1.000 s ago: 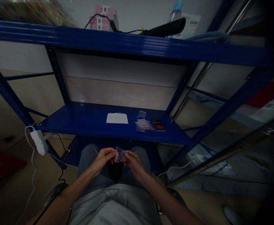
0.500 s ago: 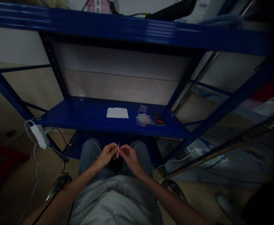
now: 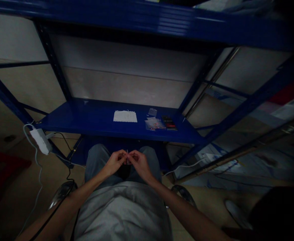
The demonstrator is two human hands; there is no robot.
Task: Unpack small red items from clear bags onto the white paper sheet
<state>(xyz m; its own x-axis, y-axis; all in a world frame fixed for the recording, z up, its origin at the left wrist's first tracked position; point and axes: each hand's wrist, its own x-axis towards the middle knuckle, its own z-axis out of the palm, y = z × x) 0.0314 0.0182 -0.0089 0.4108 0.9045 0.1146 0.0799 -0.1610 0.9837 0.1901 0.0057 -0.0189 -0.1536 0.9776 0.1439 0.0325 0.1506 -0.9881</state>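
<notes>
My left hand [image 3: 115, 163] and my right hand [image 3: 139, 164] meet above my lap, fingertips close together. Pinched between them stands a narrow clear plastic piece [image 3: 127, 157], possibly a folded small bag; its detail is too small to make out. Both hands are well below and nearer to me than the blue steel shelf [image 3: 91, 122]. On that shelf lie a white paper sheet [image 3: 125, 116], a clear bag with reddish contents [image 3: 153, 125], a small clear packet [image 3: 152, 112] and a dark tray with red markings [image 3: 169, 123].
A white power adapter [image 3: 40, 141] hangs by its cable at the shelf's left corner. Blue uprights [image 3: 252, 100] stand at both sides, and an upper shelf beam [image 3: 147, 20] crosses overhead. White cables run along the floor. My knees lie beneath my hands.
The wider clear bag held between my hands a second ago now shows as a narrow upright piece. My hands have drawn closer together, and the view has tilted downward.
</notes>
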